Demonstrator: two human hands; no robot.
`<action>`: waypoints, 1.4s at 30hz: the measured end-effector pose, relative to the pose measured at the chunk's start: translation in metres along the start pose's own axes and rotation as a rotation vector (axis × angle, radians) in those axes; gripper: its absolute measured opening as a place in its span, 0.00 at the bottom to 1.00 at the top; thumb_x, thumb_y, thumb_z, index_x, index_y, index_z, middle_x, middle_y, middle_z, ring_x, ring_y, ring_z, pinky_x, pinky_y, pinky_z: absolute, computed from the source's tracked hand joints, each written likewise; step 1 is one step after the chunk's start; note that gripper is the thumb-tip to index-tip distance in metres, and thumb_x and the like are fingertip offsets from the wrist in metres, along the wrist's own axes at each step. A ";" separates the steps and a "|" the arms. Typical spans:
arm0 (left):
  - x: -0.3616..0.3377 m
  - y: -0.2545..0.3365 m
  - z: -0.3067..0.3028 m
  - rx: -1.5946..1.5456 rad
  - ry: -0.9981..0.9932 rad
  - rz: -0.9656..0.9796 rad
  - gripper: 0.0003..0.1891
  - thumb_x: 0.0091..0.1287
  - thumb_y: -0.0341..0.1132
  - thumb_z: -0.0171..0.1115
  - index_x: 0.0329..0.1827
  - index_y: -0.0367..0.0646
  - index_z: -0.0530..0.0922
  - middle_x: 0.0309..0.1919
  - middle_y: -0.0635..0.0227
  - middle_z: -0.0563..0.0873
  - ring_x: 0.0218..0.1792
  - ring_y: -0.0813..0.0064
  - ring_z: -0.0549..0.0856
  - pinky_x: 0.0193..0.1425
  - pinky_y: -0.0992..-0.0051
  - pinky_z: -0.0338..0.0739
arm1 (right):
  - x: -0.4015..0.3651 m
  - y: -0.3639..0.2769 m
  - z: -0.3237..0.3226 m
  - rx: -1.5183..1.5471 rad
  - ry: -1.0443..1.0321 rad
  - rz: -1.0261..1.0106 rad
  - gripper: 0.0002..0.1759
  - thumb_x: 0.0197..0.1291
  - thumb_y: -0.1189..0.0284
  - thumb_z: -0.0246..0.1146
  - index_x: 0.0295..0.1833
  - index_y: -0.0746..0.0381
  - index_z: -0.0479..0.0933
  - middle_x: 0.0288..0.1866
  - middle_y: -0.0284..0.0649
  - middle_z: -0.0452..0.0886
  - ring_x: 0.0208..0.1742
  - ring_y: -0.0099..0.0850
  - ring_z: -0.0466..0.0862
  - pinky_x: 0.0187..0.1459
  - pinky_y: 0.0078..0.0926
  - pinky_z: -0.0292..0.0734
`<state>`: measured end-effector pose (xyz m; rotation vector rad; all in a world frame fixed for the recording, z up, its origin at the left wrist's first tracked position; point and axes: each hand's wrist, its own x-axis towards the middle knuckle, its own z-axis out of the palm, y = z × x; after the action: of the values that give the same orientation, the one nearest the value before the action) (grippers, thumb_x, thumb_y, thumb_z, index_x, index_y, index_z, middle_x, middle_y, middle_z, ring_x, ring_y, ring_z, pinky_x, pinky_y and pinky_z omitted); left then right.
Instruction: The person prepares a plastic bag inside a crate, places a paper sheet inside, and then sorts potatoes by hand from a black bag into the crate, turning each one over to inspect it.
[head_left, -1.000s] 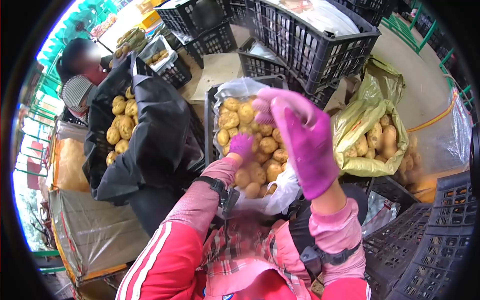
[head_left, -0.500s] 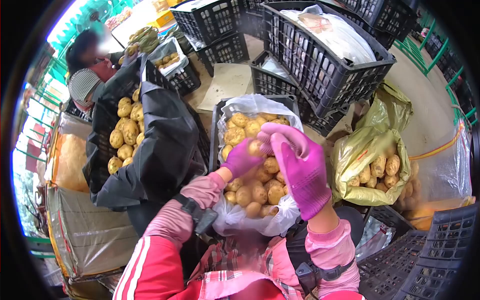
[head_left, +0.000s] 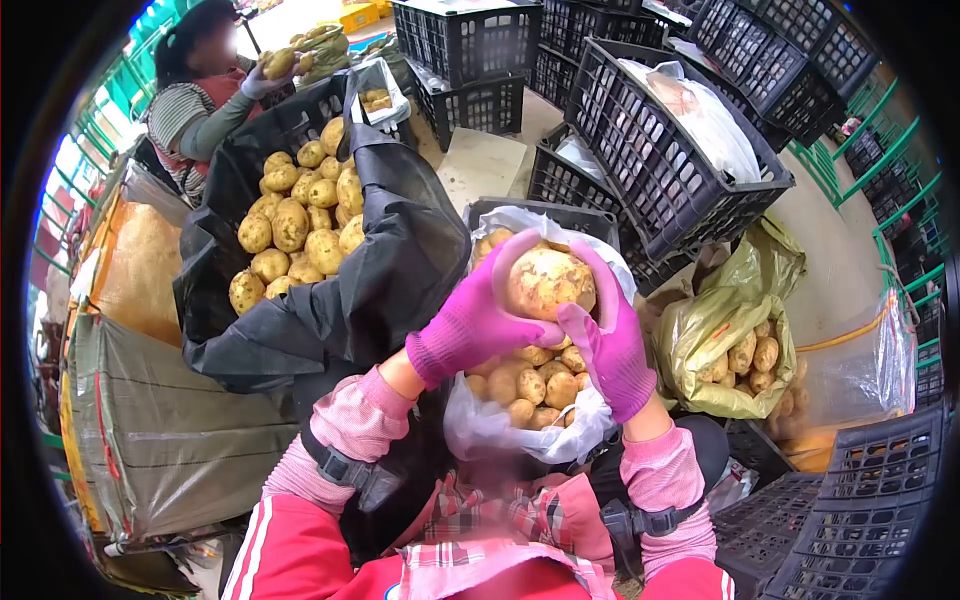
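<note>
A large potato [head_left: 549, 283] with rough, scuffed skin is held up between both hands. My left hand [head_left: 478, 318], in a magenta glove, curves round its left side. On the other side my right hand [head_left: 612, 345], gloved the same, wraps its right edge. Below them stands a black crate [head_left: 570, 216] lined with a white plastic bag [head_left: 600, 420], holding many smaller potatoes [head_left: 530, 385]. The hands hide the crate's middle.
At left, a black crate with dark cloth [head_left: 400, 230] holds potatoes [head_left: 290, 222]. A yellow-green sack [head_left: 690, 340] of potatoes sits right. Stacked crates [head_left: 670, 150] stand behind. A co-worker [head_left: 205, 110] at upper left holds potatoes. Mesh crates [head_left: 860, 500] lie lower right.
Both hands have come together round the large potato above the crate; before, the left was down among the potatoes and the right was raised beside it. The camera view has shifted.
</note>
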<state>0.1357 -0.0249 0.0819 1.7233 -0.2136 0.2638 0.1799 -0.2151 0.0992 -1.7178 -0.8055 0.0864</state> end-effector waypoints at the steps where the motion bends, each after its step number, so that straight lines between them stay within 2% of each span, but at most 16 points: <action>1: 0.001 -0.002 -0.004 0.013 -0.051 -0.024 0.51 0.47 0.43 0.85 0.73 0.35 0.64 0.63 0.49 0.77 0.67 0.59 0.76 0.71 0.64 0.71 | 0.001 0.004 0.002 -0.016 -0.011 -0.003 0.38 0.73 0.53 0.60 0.77 0.66 0.60 0.74 0.50 0.69 0.76 0.40 0.67 0.74 0.34 0.60; 4: -0.008 -0.010 -0.005 0.180 -0.022 -0.060 0.50 0.48 0.42 0.85 0.72 0.35 0.64 0.63 0.49 0.77 0.65 0.59 0.78 0.70 0.64 0.72 | 0.004 0.006 0.015 -0.013 -0.003 0.026 0.30 0.78 0.59 0.52 0.75 0.68 0.63 0.72 0.50 0.71 0.75 0.38 0.69 0.74 0.33 0.60; 6: -0.012 -0.012 -0.004 0.102 0.001 -0.151 0.50 0.47 0.42 0.85 0.72 0.35 0.64 0.62 0.49 0.78 0.65 0.58 0.78 0.69 0.63 0.73 | 0.008 0.010 0.021 0.035 0.013 0.035 0.28 0.80 0.60 0.47 0.73 0.69 0.65 0.71 0.50 0.72 0.74 0.38 0.69 0.75 0.34 0.58; 8: -0.011 -0.005 -0.004 0.103 0.010 -0.175 0.50 0.47 0.42 0.85 0.72 0.36 0.64 0.61 0.49 0.78 0.65 0.57 0.78 0.68 0.63 0.73 | 0.011 0.010 0.022 0.039 0.078 0.058 0.22 0.80 0.65 0.49 0.70 0.68 0.70 0.65 0.49 0.78 0.70 0.35 0.75 0.72 0.31 0.64; 13: -0.011 -0.002 0.003 0.357 0.059 -0.035 0.51 0.47 0.41 0.85 0.72 0.36 0.63 0.61 0.50 0.77 0.65 0.55 0.78 0.68 0.62 0.74 | 0.013 0.013 0.016 0.184 0.124 0.202 0.22 0.81 0.64 0.47 0.66 0.67 0.75 0.57 0.45 0.84 0.63 0.30 0.79 0.67 0.27 0.68; 15: -0.008 -0.004 0.003 0.426 0.118 0.055 0.50 0.46 0.39 0.85 0.72 0.37 0.64 0.62 0.52 0.77 0.65 0.56 0.78 0.68 0.63 0.74 | 0.011 0.010 0.011 0.271 0.115 0.326 0.23 0.80 0.62 0.47 0.67 0.66 0.74 0.57 0.44 0.84 0.63 0.30 0.79 0.67 0.27 0.68; 18: -0.007 -0.005 0.004 0.507 0.167 0.152 0.50 0.44 0.37 0.85 0.71 0.40 0.65 0.63 0.55 0.76 0.65 0.57 0.77 0.69 0.64 0.73 | 0.006 0.011 0.006 0.417 0.080 0.420 0.30 0.77 0.56 0.54 0.74 0.67 0.66 0.67 0.45 0.77 0.69 0.32 0.74 0.71 0.29 0.64; 20: -0.006 -0.003 0.005 0.546 0.130 0.251 0.52 0.42 0.36 0.86 0.72 0.40 0.65 0.64 0.54 0.76 0.66 0.54 0.77 0.69 0.62 0.73 | 0.006 0.007 0.016 0.158 0.110 0.131 0.35 0.75 0.55 0.58 0.76 0.68 0.62 0.71 0.46 0.73 0.72 0.33 0.71 0.73 0.30 0.62; 21: -0.007 -0.004 0.007 0.572 0.116 0.287 0.52 0.42 0.35 0.86 0.72 0.40 0.65 0.64 0.54 0.76 0.66 0.53 0.77 0.69 0.62 0.73 | 0.005 0.012 0.017 0.199 0.103 0.156 0.39 0.73 0.55 0.61 0.77 0.68 0.58 0.74 0.47 0.69 0.75 0.35 0.67 0.74 0.31 0.59; 24: -0.007 -0.007 0.012 0.600 0.079 0.370 0.52 0.41 0.35 0.86 0.72 0.40 0.65 0.64 0.53 0.76 0.66 0.52 0.77 0.69 0.61 0.73 | 0.004 0.010 0.018 0.192 0.153 0.118 0.34 0.72 0.55 0.61 0.73 0.68 0.65 0.69 0.46 0.74 0.71 0.33 0.72 0.71 0.30 0.65; 26: -0.008 -0.006 0.013 0.553 0.073 0.375 0.52 0.42 0.35 0.86 0.73 0.39 0.65 0.64 0.53 0.76 0.66 0.51 0.77 0.70 0.60 0.73 | 0.002 0.003 0.014 0.179 0.143 0.238 0.28 0.74 0.57 0.60 0.67 0.68 0.72 0.63 0.45 0.79 0.65 0.32 0.77 0.67 0.29 0.69; 29: -0.014 -0.002 0.021 0.317 0.054 0.113 0.53 0.44 0.36 0.85 0.75 0.39 0.64 0.66 0.53 0.76 0.66 0.51 0.77 0.70 0.61 0.73 | 0.004 0.008 0.014 0.189 0.185 0.211 0.22 0.76 0.59 0.56 0.59 0.68 0.79 0.54 0.42 0.85 0.57 0.30 0.82 0.62 0.28 0.73; 31: -0.015 -0.004 0.015 0.417 0.014 0.141 0.50 0.48 0.38 0.83 0.75 0.38 0.65 0.66 0.53 0.76 0.66 0.53 0.78 0.69 0.62 0.74 | 0.005 0.008 0.012 0.205 0.202 0.193 0.23 0.79 0.59 0.50 0.54 0.68 0.82 0.47 0.42 0.87 0.53 0.29 0.84 0.62 0.28 0.74; 35: -0.016 0.003 0.011 0.543 0.029 0.168 0.39 0.59 0.42 0.76 0.71 0.37 0.70 0.63 0.52 0.80 0.63 0.54 0.82 0.65 0.65 0.77 | 0.002 0.009 0.011 0.319 0.140 0.306 0.24 0.79 0.57 0.50 0.57 0.67 0.80 0.53 0.44 0.85 0.56 0.30 0.82 0.63 0.29 0.73; 41: -0.012 0.002 0.009 0.295 0.211 0.071 0.21 0.78 0.43 0.55 0.62 0.35 0.79 0.49 0.58 0.88 0.53 0.67 0.87 0.60 0.68 0.80 | 0.001 0.010 0.013 0.279 -0.029 0.257 0.32 0.74 0.51 0.58 0.70 0.65 0.69 0.61 0.44 0.79 0.62 0.29 0.79 0.62 0.27 0.74; 42: -0.011 0.003 0.007 0.183 0.193 -0.051 0.20 0.80 0.43 0.52 0.61 0.35 0.79 0.48 0.60 0.88 0.52 0.69 0.87 0.58 0.69 0.80 | 0.001 0.004 0.013 0.377 -0.029 0.335 0.32 0.74 0.50 0.58 0.70 0.64 0.69 0.60 0.43 0.79 0.62 0.29 0.79 0.59 0.26 0.76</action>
<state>0.1245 -0.0322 0.0806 1.8682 -0.0036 0.4206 0.1772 -0.2043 0.0917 -1.4768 -0.4782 0.4632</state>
